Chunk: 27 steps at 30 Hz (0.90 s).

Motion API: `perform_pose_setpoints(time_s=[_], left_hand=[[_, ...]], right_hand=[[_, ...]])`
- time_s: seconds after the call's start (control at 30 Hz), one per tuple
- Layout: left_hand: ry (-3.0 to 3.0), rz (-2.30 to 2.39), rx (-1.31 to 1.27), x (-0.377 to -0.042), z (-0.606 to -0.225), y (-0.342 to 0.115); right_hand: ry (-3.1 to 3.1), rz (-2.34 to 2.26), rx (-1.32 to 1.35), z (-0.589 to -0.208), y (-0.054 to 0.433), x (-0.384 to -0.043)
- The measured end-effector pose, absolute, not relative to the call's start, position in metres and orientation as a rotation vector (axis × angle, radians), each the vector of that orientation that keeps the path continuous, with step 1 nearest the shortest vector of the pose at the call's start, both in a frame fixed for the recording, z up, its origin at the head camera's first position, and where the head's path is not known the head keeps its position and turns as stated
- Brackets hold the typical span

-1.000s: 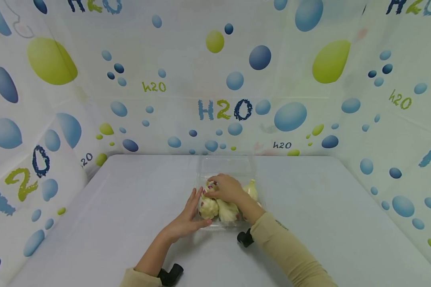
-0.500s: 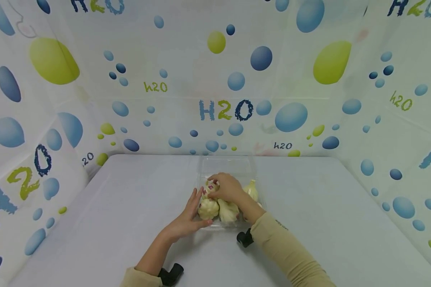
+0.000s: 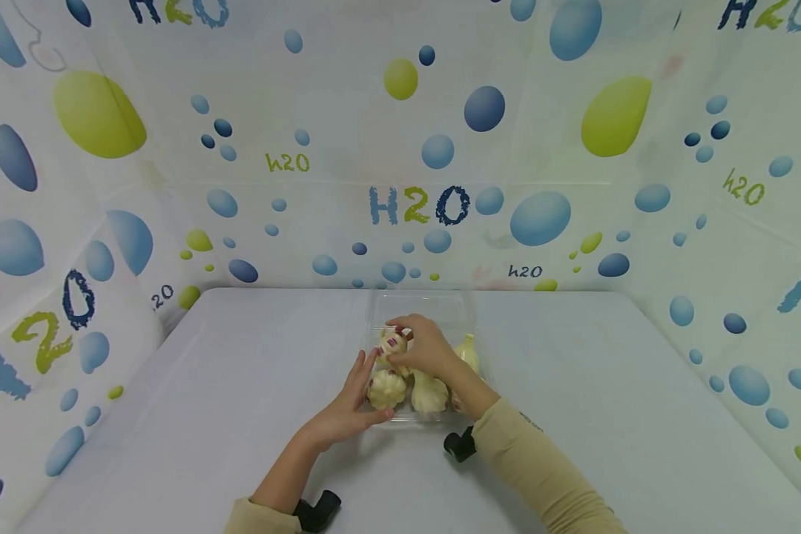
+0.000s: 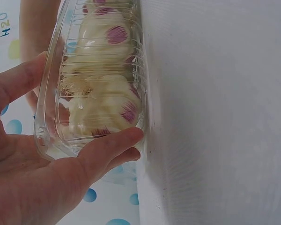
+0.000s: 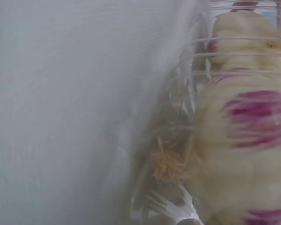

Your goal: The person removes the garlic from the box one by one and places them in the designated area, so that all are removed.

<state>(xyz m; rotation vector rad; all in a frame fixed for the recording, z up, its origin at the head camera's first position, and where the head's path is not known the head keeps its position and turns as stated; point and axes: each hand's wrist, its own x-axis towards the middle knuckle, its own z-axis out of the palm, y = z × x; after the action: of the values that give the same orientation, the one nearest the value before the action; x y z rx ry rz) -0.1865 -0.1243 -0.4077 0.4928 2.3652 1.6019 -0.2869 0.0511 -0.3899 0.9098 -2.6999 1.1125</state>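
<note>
A clear plastic clamshell box (image 3: 419, 419) holds several garlic bulbs, pale with purple streaks. My right hand (image 3: 430, 348) pinches one garlic bulb (image 3: 391, 345) between thumb and fingers, above the box's back left part. My left hand (image 3: 342, 415) rests on the front left corner, fingers straight along the left side and thumb at the front. The left wrist view shows its fingertips (image 4: 131, 136) touching the clear wall, with bulbs (image 4: 105, 40) behind it. In the right wrist view a purple-streaked bulb (image 5: 253, 154) shows through the plastic; the right hand's grip is out of that view.
The box's clear lid (image 3: 422, 305) stands open toward the back. Another garlic bulb (image 3: 467, 352) sits at the right side of the box. A white tabletop (image 3: 254, 348) surrounds it, with a printed curtain (image 3: 334, 96) behind. Black wrist cameras (image 3: 318, 512) hang near both sleeves.
My right hand has shifted slightly up with the garlic bulb, which shows more clearly now. A neighbouring bulb at the front has moved slightly right. The left hand stays put.
</note>
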Motion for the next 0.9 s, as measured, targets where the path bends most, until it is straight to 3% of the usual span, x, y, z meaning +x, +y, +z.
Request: perform_pose_setpoints(time_s=[0.9], left_hand=[[2.381,1.584,0.478,-0.191,-0.409,-0.126]], right_hand=[[-2.427,1.518,0.838,-0.373,0.062,-0.28]])
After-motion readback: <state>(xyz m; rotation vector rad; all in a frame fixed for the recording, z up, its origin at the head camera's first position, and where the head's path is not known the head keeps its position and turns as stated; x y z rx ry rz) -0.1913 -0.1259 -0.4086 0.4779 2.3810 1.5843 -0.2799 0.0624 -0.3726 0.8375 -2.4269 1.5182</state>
